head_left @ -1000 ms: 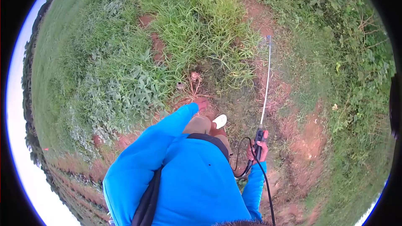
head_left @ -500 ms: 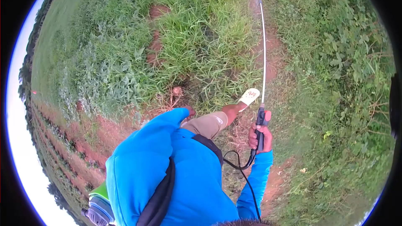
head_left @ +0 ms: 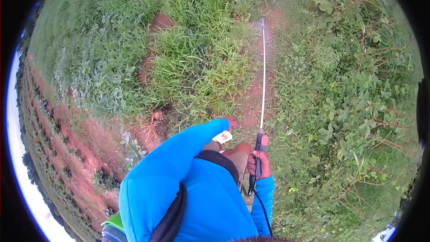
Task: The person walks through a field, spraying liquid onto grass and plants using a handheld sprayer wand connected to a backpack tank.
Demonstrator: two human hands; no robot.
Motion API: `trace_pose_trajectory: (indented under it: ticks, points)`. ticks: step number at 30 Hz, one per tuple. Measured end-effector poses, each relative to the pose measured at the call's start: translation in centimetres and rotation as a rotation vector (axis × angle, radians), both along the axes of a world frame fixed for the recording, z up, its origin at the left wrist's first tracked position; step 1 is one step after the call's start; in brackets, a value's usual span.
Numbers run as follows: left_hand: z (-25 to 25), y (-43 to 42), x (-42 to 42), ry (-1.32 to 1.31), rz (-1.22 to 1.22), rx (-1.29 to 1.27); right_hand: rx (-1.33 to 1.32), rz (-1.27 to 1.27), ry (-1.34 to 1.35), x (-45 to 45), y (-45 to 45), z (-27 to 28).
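A person in a blue top grips a spray wand (head_left: 264, 80) by its dark handle, the right hand (head_left: 261, 164) closed around it and the wand's tip reaching over a dirt path (head_left: 251, 92) between grass (head_left: 197, 54) and leafy growth (head_left: 349, 103). The left hand (head_left: 232, 122) hangs near a pale shoe (head_left: 222, 137); how far its fingers open cannot be told. A black hose (head_left: 264, 206) trails from the handle.

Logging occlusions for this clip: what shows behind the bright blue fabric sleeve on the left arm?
Past the sleeve, part of a white patterned shoe and beige shorts show. The rest of the shoe and whatever the sleeve covers directly cannot be seen.
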State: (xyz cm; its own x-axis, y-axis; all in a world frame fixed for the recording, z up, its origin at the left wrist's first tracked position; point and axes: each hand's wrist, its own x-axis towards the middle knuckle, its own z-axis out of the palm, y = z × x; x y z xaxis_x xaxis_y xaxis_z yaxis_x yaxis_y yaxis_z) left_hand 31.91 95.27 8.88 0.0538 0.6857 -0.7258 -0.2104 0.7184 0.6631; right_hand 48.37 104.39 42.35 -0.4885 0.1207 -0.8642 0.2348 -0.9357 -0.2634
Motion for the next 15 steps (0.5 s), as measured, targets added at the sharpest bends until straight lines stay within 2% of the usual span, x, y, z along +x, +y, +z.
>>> trace_pose_trajectory:
  ticks: [3, 5, 7, 10, 11, 12, 13, 14, 15]
  points:
    - [2.1, 8.5, -0.6, 0.070, -0.045, -0.098, -0.028, 0.113, 0.008, -3.2, 5.1, 1.5]
    - [2.3, 12.8, -2.0, 0.002, -0.029, -0.027, -0.042, 0.145, 0.006, -4.7, 8.9, 1.8]
    - [1.2, 17.3, -5.4, -0.039, 0.011, 0.051, -0.072, 0.188, 0.044, -7.0, 13.3, 1.4]
    - [0.4, 21.9, -10.5, -0.009, 0.020, -0.021, -0.145, 0.195, 0.045, -11.7, 20.9, -0.1]
    - [-2.9, 22.6, -13.5, 0.064, 0.211, 0.063, -0.200, 0.214, 0.115, -13.3, 23.8, -1.7]
    - [-3.6, 21.7, -14.9, 0.102, 0.405, 0.120, -0.211, 0.230, 0.119, -15.8, 26.5, -2.1]
    - [1.0, 22.4, -19.8, 0.194, 0.102, -0.130, -0.159, 0.207, 0.049, -17.7, 28.6, -1.4]
    - [1.7, 21.3, -23.3, 0.300, 0.102, -0.165, -0.064, 0.186, 0.025, -20.6, 31.6, -1.3]
    - [0.9, 21.0, -26.9, 0.515, 0.066, -0.289, -0.066, 0.214, 0.048, -23.1, 34.6, -1.2]
